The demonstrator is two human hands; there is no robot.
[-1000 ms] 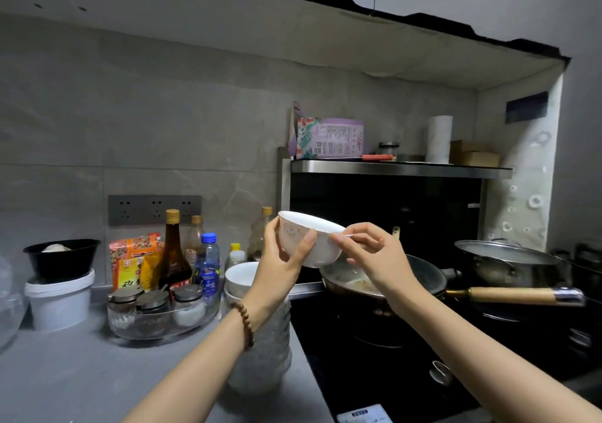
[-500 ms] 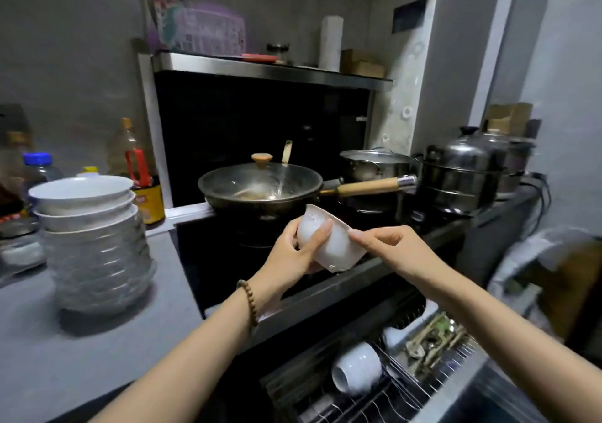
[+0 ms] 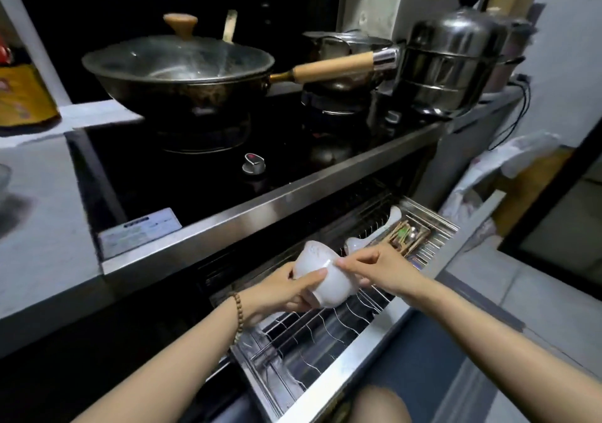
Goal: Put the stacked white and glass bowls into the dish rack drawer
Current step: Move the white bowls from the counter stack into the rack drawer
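While left grip [image 3: 280,292] clasps | white bowl [image 3: 335,287]: glossy, tipped | right grip [image 3: 381,269] pinches

I read the bowl [image 3: 321,281] as smooth glossy white ceramic, dish rack drawer [image 3: 325,333] of shiny wire and polished steel, wok [image 3: 182,80] dark metal under a clear glass lid [image 3: 182,52], handle [image 3: 332,67] pale smooth wood, steamer pot [image 3: 452,61] mirror-bright steel, table [image 3: 42,227] matt grey
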